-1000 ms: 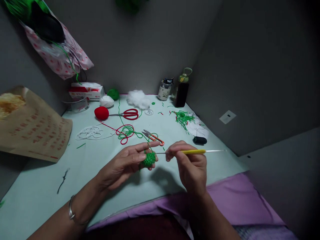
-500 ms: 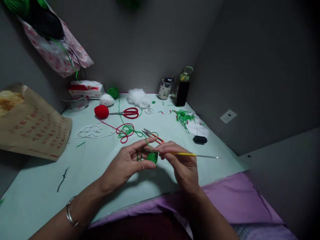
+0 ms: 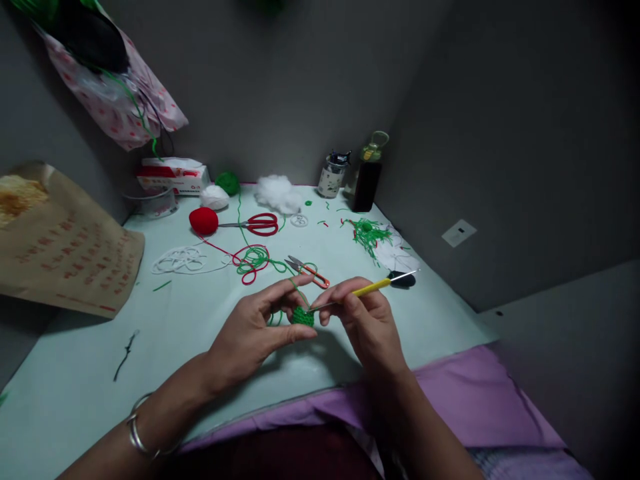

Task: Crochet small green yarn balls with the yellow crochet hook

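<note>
Between the thumb and fingers of my left hand (image 3: 255,323) is a small green crocheted piece (image 3: 303,317), with green yarn running over the raised index finger. My right hand (image 3: 373,323) grips a crochet hook (image 3: 373,288) by its yellow handle. The hook's left end touches the top of the green piece, and its other metal end points up to the right. Just behind the fingers lie small orange-handled snips (image 3: 316,275). A loose tangle of green yarn (image 3: 254,260) rests on the table beyond my left hand.
On the pale table (image 3: 200,340) are red scissors (image 3: 263,225), a red yarn ball (image 3: 203,221), white stuffing (image 3: 278,193), green scraps (image 3: 367,233) and a black spool (image 3: 401,279). A paper bag (image 3: 75,260) stands left. A dark bottle (image 3: 367,183) stands at the back.
The crochet hook has tilted, its right end swinging upward. My right hand has turned and shifted slightly right. The green piece has moved slightly left and turned in my left hand.
</note>
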The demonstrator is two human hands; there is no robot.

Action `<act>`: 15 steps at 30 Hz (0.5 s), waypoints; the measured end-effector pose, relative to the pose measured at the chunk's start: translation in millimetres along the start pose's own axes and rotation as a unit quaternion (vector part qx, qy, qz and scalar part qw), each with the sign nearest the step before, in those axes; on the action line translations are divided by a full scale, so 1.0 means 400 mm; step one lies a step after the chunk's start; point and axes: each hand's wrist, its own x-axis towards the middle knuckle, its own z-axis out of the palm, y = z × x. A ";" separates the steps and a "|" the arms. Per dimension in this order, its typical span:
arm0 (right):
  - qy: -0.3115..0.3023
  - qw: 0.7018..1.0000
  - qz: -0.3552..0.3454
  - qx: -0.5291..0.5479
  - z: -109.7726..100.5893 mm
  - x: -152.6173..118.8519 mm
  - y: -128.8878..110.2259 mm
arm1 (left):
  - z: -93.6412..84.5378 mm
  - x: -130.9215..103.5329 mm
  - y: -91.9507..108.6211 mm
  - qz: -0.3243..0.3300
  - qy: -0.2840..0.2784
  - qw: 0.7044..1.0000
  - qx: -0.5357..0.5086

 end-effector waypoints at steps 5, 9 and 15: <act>-0.042 0.997 -0.030 -0.059 -0.016 -0.005 -0.024 | 0.000 0.000 -0.003 0.012 -0.001 1.000 0.013; -0.069 0.985 -0.070 -0.141 -0.019 -0.010 -0.048 | -0.003 0.001 -0.010 0.008 -0.005 1.000 0.022; -0.111 0.963 -0.104 -0.224 -0.020 -0.010 -0.072 | -0.002 -0.002 -0.008 0.010 -0.014 0.999 0.034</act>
